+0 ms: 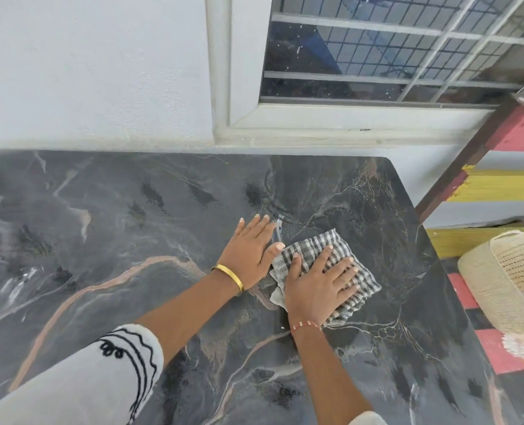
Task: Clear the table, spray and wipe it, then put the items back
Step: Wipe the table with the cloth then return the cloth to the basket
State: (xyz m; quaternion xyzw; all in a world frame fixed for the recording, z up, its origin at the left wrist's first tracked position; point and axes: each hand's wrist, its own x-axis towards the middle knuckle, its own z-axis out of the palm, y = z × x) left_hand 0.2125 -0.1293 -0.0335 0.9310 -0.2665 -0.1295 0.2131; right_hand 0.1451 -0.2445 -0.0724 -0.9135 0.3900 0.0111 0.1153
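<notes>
A grey-and-white checked cloth, crumpled and folded over on itself, lies right of the frame's centre on the dark marbled counter. The right hand lies flat on top of it, fingers spread and pressing down, not curled round the fabric. Just beside the cloth, to its left, the left hand rests palm down on the bare counter, fingers straight and together, holding nothing; its thumb touches the cloth's edge. A gold bangle circles the left wrist, a thin red-and-white band the right. A white sleeve with black wavy trim fills the lower left.

Darker splashed patches, seemingly wet, dot the counter above the hands. A small pale thing beside the left fingertips is too blurred to name. The near part of the cloth is hidden under the right palm.

The counter's far edge runs close along the white wall, below a barred window at upper right. Its rounded right corner and right edge lie near the cloth, and beyond them a woven basket is cut off by the frame. To the left, the counter is open.
</notes>
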